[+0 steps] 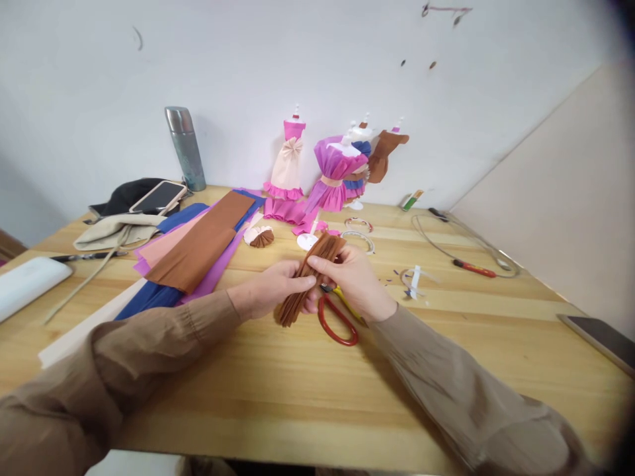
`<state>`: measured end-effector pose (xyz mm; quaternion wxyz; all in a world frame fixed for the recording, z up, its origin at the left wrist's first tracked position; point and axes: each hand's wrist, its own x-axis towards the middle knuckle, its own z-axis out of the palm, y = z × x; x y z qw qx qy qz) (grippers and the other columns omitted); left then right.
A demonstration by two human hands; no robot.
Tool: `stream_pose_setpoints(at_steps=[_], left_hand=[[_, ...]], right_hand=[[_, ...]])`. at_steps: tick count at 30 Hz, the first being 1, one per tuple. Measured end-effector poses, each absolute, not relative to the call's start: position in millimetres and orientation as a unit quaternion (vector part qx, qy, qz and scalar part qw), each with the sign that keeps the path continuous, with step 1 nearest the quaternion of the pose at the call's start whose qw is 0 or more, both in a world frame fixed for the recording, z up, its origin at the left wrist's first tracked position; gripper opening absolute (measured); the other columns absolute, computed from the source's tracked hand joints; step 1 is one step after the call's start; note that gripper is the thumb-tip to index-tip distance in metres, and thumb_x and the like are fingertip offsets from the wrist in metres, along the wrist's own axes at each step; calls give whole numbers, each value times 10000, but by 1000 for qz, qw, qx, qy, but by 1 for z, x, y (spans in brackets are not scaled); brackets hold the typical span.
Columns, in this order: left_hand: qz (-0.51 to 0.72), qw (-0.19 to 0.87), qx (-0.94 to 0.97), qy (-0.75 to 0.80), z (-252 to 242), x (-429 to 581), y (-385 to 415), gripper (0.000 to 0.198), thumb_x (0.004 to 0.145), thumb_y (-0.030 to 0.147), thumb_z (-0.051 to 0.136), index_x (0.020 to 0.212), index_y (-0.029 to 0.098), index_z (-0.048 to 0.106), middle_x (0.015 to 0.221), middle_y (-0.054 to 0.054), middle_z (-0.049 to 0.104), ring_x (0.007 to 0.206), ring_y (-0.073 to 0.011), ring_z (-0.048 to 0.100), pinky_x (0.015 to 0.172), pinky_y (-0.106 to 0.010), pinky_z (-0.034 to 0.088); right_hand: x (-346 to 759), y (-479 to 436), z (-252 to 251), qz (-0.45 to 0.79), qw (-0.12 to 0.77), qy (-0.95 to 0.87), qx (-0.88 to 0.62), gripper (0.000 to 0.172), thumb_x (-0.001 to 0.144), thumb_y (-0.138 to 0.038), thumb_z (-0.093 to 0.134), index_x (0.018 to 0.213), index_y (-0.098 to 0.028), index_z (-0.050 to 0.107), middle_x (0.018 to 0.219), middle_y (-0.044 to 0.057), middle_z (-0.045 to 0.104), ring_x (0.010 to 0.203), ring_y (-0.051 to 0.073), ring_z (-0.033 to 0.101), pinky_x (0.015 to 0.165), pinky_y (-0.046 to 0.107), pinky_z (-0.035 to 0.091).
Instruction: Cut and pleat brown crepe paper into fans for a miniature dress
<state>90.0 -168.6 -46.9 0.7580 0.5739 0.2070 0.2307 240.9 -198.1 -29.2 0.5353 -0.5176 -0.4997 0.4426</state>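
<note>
While hands (pixel 270 291) (pixel 362 281) pinch pleated paper (pixel 325 248), wooden table (pixel 297 383) abuts white wall (pixel 297 59).

Bright, soft, diffuse light; white wall (pixel 317 59) nearly blown out. Faint soft-edged shadows under sleeves (pixel 149 344) on table (pixel 297 403). No hard glare. Fisheye bend at edges, dark vignette at rt corners. Near sleeves slightly soft; centre sharp.

Pleated brown paper (pixel 310 277) between both hands' fingers (pixel 302 283)

Open tabletop (pixel 297 396) nearside; paper sheets (pixel 198 244), scissors (pixel 337 320) crowd beyond.
</note>
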Motion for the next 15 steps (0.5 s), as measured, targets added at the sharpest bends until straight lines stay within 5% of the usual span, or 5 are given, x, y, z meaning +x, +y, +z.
stream_pose_setpoints(at_steps=[5, 10, 15], left_hand=[[207, 736, 601, 231, -54, 90, -168, 389, 761, 484, 668, 694, 133, 515, 618, -5, 558, 517, -97, 567, 505, -217, 445], [225, 707, 629, 232, -48, 92, -171, 406, 773, 520, 639, 767, 132, 518, 665, -8, 570, 581, -99, 576, 581, -231, 483], [243, 607, 677, 338, -38, 91, -178, 378, 913, 494, 399, 748, 163, 475, 590, 36, 467, 485, -74, 458, 482, -199, 393]], right_hand=[[240, -199, -28, 483, 519, -494, -504, 344, 579, -394, 780, 709, -150, 577, 521, -55, 514, 422, 45, 376, 386, 204, 257], [241, -197, -32, 472, 524, -488, -515, 358, 581, -408, 795, 683, -147, 572, 489, -64, 486, 392, 38, 359, 358, 198, 247], [241, -197, -37, 499, 521, -488, -492, 383, 581, -450, 798, 654, -148, 574, 473, -60, 488, 381, 42, 372, 356, 200, 261]])
